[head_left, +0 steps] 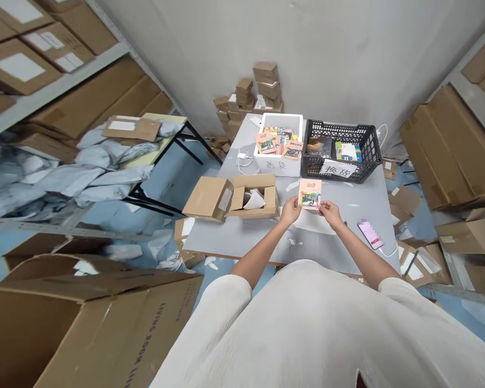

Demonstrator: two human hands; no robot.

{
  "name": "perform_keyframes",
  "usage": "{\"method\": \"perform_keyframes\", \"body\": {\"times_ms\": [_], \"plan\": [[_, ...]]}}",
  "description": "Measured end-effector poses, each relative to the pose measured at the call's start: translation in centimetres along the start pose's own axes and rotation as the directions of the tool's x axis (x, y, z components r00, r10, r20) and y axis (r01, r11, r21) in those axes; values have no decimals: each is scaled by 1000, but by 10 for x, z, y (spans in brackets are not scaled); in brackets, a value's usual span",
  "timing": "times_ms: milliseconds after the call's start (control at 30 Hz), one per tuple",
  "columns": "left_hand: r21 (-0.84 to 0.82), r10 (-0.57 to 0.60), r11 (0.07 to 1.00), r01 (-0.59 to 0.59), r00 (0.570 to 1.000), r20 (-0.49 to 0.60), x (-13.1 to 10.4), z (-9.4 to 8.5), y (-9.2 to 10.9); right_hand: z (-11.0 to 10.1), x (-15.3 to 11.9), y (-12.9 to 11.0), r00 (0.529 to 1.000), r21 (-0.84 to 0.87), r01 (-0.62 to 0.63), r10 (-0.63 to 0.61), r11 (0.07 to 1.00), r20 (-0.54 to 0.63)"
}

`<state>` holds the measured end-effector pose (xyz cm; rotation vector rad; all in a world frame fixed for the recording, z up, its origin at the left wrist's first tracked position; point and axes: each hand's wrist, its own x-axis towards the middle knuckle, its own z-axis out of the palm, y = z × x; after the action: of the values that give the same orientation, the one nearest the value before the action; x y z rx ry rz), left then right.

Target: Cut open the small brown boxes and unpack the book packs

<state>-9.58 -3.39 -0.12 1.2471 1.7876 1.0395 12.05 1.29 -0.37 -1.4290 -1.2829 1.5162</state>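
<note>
A pink booklet [309, 189] with a colourful picture on its cover is held up over the grey table [242, 237]. My left hand [291, 210] pinches its lower left corner. The lower right corner is gripped by my right hand [330, 212]. Beneath the booklet lies a white sheet [316, 222]. Left of my left hand stands an open cardboard box [272, 202] with white paper inside. Similar pink booklets [267, 143] rest in the white bin [281, 168] beyond my hands. A black crate [366, 161] beside it contains books.
A closed carton [206, 198] sits at the table's left. To the right lies a phone [371, 234] on a cable. Grey parcels [105, 156] cover a side table. A large open carton [145, 328] stands lower left, and small boxes [267, 81] are stacked by the wall.
</note>
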Motion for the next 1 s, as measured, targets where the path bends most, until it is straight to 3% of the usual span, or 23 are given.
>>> {"method": "perform_keyframes", "body": {"times_ms": [200,467,767,1000], "plan": [[83,72,994,-72,997,6,3,-31,0,25,22,-14,996,-29,36,-34,999,85],[286,216,926,-246,967,134,47,-85,5,68,47,-36,976,-174,217,-219,961,10],[369,289,864,-342,938,192,117,-136,-7,118,87,-68,888,-518,428,-451,741,89],[374,264,866,-332,939,222,165,-150,-6,138,127,-86,855,-648,460,-501,607,137]]}}
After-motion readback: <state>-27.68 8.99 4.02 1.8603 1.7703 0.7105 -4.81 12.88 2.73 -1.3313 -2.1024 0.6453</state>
